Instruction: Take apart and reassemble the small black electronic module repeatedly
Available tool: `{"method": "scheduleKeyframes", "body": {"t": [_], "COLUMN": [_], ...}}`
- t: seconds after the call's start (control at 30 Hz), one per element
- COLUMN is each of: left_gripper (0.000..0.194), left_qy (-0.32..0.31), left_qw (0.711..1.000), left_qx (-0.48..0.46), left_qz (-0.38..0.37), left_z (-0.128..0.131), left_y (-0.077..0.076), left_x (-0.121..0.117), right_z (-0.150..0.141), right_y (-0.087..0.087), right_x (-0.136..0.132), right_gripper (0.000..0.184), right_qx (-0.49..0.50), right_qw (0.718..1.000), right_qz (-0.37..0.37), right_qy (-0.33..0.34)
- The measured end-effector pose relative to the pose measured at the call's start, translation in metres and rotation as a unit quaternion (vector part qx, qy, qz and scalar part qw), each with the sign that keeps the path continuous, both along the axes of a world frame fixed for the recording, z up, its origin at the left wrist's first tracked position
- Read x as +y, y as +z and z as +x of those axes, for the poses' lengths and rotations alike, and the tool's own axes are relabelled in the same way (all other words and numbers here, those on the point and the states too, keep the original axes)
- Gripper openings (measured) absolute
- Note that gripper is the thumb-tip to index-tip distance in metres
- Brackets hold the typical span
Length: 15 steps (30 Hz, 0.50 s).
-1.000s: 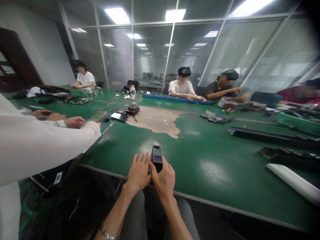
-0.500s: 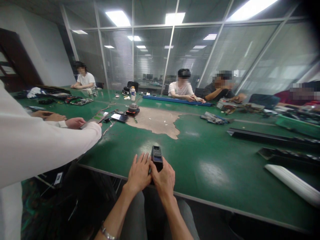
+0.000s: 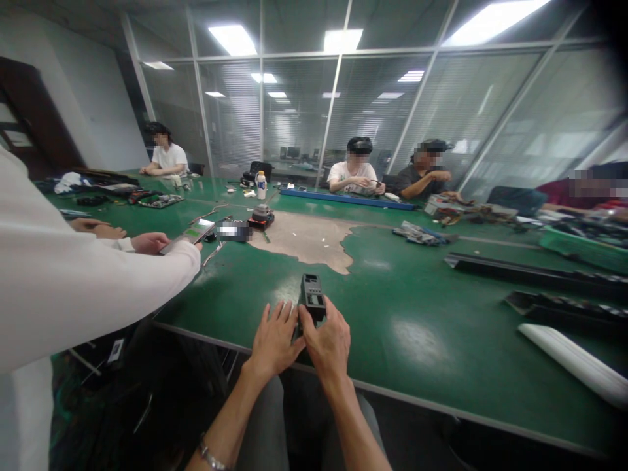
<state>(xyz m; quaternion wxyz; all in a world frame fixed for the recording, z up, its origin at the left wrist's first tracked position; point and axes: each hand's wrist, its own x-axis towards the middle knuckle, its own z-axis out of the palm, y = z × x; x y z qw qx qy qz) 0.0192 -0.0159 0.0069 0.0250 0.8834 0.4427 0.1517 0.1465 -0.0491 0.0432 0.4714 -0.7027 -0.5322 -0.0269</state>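
A narrow black box-shaped plastic housing (image 3: 313, 292) with cut-out openings on its top stands at the table's near edge. My right hand (image 3: 328, 335) grips its near end, thumb on the left and fingers round the right side. My left hand (image 3: 277, 335) lies beside it on the green table (image 3: 373, 327), fingers stretched out and thumb pointing towards the housing. Whether the left thumb touches the housing I cannot tell. The lower part of the housing is hidden behind the hands.
A worker's white sleeve (image 3: 147, 271) reaches in from the left. Ahead lie a bare brown patch (image 3: 314, 239), a bottle (image 3: 261, 186) and a blue bar (image 3: 343, 197). Black channels (image 3: 530, 273) and a white strip (image 3: 574, 360) lie right. Several people sit around the table.
My right hand and the black housing have shifted slightly forward and right. The left hand has hardly moved. A person across the table has raised their hands off the blue bar.
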Motion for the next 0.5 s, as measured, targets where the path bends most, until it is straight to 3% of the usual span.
{"method": "scheduleKeyframes", "body": {"t": [0.3,0.5], "left_gripper": [0.068,0.068], "left_qy": [0.005,0.002], "left_qw": [1.0,1.0], "left_qx": [-0.006,-0.012], "left_qz": [0.008,0.008], "left_z": [0.002,0.002], "left_y": [0.004,0.004], "left_x": [-0.002,-0.002], "right_z": [0.016,0.03], "right_y": [0.003,-0.005], "right_x": [-0.005,-0.007], "right_gripper": [0.045,0.047], "right_qx": [-0.01,-0.014], "right_qw": [1.0,0.999], "right_qz": [0.022,0.02], "right_qy": [-0.02,-0.045]}}
